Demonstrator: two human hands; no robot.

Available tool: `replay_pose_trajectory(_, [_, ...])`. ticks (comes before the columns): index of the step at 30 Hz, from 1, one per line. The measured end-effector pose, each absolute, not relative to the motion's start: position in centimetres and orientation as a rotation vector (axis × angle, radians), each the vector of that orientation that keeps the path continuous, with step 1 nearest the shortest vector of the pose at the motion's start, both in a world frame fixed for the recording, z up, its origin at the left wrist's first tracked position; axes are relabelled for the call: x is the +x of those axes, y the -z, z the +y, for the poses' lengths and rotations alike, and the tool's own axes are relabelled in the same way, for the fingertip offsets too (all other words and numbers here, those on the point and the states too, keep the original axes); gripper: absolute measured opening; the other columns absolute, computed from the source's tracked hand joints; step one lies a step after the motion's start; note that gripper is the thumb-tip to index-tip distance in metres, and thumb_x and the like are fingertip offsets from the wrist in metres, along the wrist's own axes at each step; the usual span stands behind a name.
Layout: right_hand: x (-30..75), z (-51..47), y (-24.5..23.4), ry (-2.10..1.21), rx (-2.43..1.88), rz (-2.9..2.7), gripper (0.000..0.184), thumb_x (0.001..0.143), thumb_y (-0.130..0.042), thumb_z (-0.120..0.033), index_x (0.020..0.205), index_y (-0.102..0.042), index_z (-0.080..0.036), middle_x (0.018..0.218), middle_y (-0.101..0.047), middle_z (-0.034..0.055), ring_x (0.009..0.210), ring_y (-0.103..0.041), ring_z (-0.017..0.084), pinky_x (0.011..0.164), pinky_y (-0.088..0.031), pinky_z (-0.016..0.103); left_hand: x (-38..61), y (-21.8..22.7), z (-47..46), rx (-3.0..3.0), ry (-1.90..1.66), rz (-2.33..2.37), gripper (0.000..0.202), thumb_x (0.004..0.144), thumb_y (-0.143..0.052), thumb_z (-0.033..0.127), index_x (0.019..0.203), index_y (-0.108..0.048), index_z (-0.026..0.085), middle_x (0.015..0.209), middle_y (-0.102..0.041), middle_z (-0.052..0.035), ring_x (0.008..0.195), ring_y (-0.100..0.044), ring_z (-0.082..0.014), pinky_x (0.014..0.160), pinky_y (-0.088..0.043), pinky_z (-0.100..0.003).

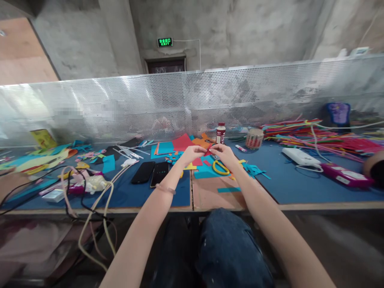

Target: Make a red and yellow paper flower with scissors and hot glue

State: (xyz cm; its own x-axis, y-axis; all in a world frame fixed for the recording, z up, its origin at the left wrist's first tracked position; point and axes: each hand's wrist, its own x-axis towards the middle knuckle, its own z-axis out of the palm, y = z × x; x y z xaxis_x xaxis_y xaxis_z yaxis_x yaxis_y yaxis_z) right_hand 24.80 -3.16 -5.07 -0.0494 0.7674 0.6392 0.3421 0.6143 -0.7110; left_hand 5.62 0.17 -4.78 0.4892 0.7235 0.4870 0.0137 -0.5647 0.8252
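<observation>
Above blue felt table, left hand, right hand, both pinching small red paper piece

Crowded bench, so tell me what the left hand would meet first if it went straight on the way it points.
The left hand points at the right hand; past the red paper piece both pinch, it would likely meet that hand first, though depth is unclear.

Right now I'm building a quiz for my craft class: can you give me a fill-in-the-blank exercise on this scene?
The left hand and right hand together pinch a ____ paper piece.
Two black ____ lie side by side on the blue mat.
The green sign reads ____.
Missing: red; phones; EXIT.
</observation>
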Motion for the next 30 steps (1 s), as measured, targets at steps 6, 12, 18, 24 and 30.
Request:
replay_pose_trajectory(6, [25.08, -2.71, 5.2, -0.47, -0.91, -1.613, 0.023, 0.074, -0.059, -0.041, 0.083, -0.066, -0.02, 0.08, -0.067, 0.0029, 0.073, -0.06, 0.018, 0.071, -0.047, 0.032, 5.67, 4.32, -0.49, 1.949, -1.144, 0.654, 0.028, 0.073, -0.063, 0.028, 0.097, -0.069, 0.014, 0.093, -0.069, -0.0093, 0.082, -0.062, -0.0168, 0.077, -0.047, -0.029])
replay_pose_trajectory(12, [25.08, -2.94, 5.21, -0.508, -0.899, -1.609, 0.023, 0.074, -0.06, -0.041, 0.08, -0.066, -0.02, 0.079, -0.067, 0.0022, 0.075, -0.06, 0.018, 0.072, -0.047, 0.032, 5.91, 4.61, -0.24, 1.902, -1.167, 0.664, 0.032, 0.071, -0.067, 0.028, 0.098, -0.067, 0.012, 0.095, -0.069, -0.0115, 0.083, -0.063, -0.0173, 0.079, -0.048, -0.032])
replay_pose_trajectory(18, [24.92, -2.88, 5.29, -0.541, -0.899, -1.56, 0.026, 0.075, -0.059, -0.043, 0.084, -0.066, -0.019, 0.079, -0.068, 0.003, 0.076, -0.061, 0.019, 0.073, -0.049, 0.032, 5.95, 4.61, -0.35, 1.891, -1.17, 0.668, 0.028, 0.07, -0.067, 0.028, 0.094, -0.069, 0.012, 0.093, -0.069, -0.011, 0.087, -0.063, -0.0183, 0.081, -0.048, -0.033])
replay_pose_trajectory(24, [24.78, -2.29, 5.67, -0.538, -0.899, -1.49, 0.028, 0.073, -0.061, -0.043, 0.085, -0.065, -0.018, 0.081, -0.069, 0.0045, 0.077, -0.062, 0.019, 0.075, -0.049, 0.034, 6.2, 4.48, -0.8, 1.888, -1.169, 0.682, 0.032, 0.068, -0.07, 0.034, 0.092, -0.069, 0.012, 0.091, -0.07, -0.0103, 0.084, -0.063, -0.0191, 0.08, -0.048, -0.033])
replay_pose_trajectory(30, [24.57, -2.28, 5.88, -0.536, -0.885, -1.476, 0.027, 0.073, -0.062, -0.043, 0.083, -0.065, -0.019, 0.083, -0.068, 0.0043, 0.08, -0.063, 0.019, 0.077, -0.049, 0.034, 6.5, 4.8, -0.41, 1.846, -1.232, 0.679, 0.035, 0.065, -0.072, 0.034, 0.092, -0.067, 0.012, 0.089, -0.069, -0.0103, 0.082, -0.063, -0.0182, 0.077, -0.049, -0.033])
